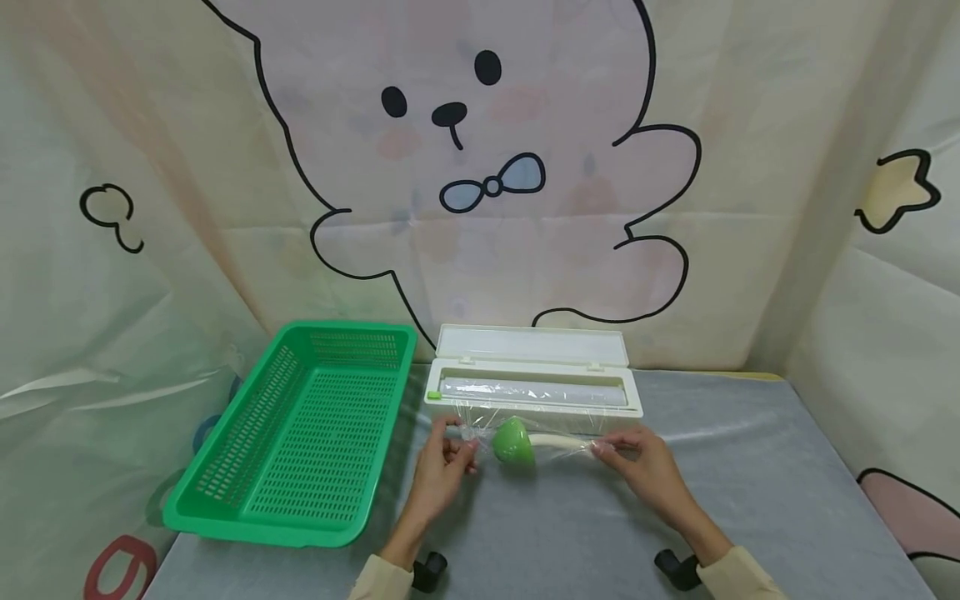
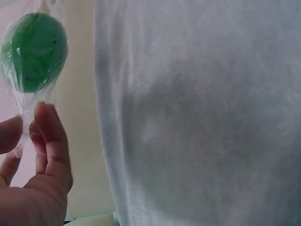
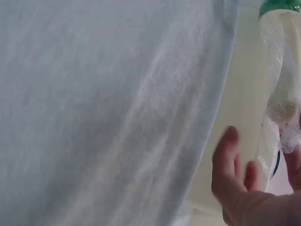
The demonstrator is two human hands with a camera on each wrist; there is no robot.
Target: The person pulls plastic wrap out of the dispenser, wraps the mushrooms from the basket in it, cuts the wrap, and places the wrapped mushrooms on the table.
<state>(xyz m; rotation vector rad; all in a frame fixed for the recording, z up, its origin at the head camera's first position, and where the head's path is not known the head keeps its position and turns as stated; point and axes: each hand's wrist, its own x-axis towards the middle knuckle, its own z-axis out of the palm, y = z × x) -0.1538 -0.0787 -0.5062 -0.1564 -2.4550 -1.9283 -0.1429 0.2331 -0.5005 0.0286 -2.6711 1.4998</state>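
Note:
A green dome-shaped head (image 1: 513, 442) on a long pale handle (image 1: 558, 442) is wrapped in clear plastic wrap (image 2: 59, 59) and held level above the table. My left hand (image 1: 442, 467) pinches the bunched wrap beyond the green end, thumb against fingertips. At the handle's far end, my right hand (image 1: 645, 467) pinches the wrap with thumb and finger. In the right wrist view, the handle's rounded tip shows through the film, while other fingers (image 3: 228, 162) of that hand stand free of it. The exact kind of the wrapped item cannot be told.
Behind the hands stands a white wrap dispenser (image 1: 525, 417), its lid (image 1: 532, 343) raised and a roll of film (image 1: 532, 390) inside. A green slatted basket (image 1: 277, 533) sits at the left. Grey cloth (image 1: 750, 492) covers the table, and a printed curtain (image 1: 735, 275) hangs behind.

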